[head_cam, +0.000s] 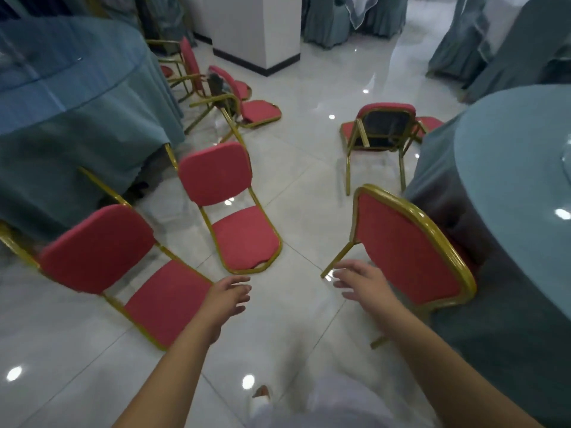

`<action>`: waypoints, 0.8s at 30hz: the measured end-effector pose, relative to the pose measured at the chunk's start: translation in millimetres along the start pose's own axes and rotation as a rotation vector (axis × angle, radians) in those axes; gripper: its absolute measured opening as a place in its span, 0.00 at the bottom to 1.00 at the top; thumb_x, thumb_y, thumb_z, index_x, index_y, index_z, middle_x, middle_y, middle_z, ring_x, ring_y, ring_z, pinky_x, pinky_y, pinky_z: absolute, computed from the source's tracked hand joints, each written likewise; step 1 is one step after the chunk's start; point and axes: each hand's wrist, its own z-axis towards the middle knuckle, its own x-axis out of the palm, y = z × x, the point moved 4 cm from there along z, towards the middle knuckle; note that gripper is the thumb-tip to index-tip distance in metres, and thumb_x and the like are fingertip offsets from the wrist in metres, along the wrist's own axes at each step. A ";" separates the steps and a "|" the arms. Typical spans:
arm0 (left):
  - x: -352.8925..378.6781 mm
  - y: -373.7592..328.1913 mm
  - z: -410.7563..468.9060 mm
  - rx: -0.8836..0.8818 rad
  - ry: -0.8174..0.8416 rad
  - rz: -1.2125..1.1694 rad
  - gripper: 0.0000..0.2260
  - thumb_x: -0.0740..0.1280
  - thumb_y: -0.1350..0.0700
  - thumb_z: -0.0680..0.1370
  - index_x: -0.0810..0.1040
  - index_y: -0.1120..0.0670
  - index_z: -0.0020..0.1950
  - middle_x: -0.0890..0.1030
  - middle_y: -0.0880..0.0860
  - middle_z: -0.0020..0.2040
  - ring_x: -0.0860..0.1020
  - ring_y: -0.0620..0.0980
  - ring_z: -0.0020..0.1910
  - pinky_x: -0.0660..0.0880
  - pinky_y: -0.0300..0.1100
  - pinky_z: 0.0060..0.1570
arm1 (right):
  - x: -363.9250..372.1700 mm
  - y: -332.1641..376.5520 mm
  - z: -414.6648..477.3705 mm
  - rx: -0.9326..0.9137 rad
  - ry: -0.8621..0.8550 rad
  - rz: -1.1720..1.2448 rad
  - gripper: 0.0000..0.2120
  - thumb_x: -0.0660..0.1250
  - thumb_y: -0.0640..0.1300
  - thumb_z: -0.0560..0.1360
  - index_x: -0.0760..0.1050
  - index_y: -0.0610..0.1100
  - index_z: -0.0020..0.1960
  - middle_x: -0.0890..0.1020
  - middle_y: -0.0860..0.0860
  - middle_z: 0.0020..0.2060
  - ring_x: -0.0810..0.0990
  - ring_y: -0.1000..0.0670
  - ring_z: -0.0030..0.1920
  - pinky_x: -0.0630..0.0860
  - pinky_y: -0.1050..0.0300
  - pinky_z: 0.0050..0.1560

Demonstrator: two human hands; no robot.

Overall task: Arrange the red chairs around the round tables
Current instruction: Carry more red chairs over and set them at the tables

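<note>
Mid-reach with left hand point(230, 293) and right hand point(360, 284), both loose, gripping nothing. Nearest: tilted red chair point(408, 251) at the right round table point(509, 168) edge, other chairs point(222, 177) tipped on the floor point(309, 168) left. Next, probably: grab its backrest, set upright, tuck in.

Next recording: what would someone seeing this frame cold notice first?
Red gold-framed chairs sit scattered at odd angles across the glossy white floor, between the teal-draped left table and right table. In the foreground the left hand and right hand reach forward, open and empty, the right one beside the near right chair.
</note>
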 end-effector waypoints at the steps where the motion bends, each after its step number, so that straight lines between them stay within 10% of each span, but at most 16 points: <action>1: -3.0 -21.6 19.9 0.002 0.002 0.009 0.08 0.69 0.59 0.78 0.81 0.53 0.57 0.82 0.56 0.53 0.82 0.52 0.51 0.79 0.46 0.49 | 5.7 17.8 12.7 -0.015 0.001 0.006 0.06 0.68 0.40 0.77 0.83 0.46 0.52 0.85 0.47 0.47 0.84 0.50 0.47 0.78 0.53 0.49; 7: 23.5 -143.8 147.1 0.056 0.122 0.046 0.08 0.68 0.62 0.79 0.80 0.56 0.58 0.80 0.56 0.46 0.78 0.53 0.44 0.76 0.41 0.38 | 7.0 95.0 120.3 -0.064 -0.082 0.114 0.06 0.68 0.37 0.77 0.83 0.42 0.51 0.85 0.44 0.46 0.83 0.48 0.45 0.77 0.52 0.48; 24: 153.3 -433.5 477.7 -0.015 0.208 0.088 0.10 0.66 0.65 0.79 0.79 0.57 0.60 0.82 0.59 0.55 0.79 0.55 0.50 0.77 0.45 0.49 | -60.2 279.0 530.2 0.065 -0.253 0.280 0.06 0.67 0.41 0.78 0.83 0.45 0.50 0.85 0.44 0.49 0.84 0.44 0.51 0.80 0.44 0.58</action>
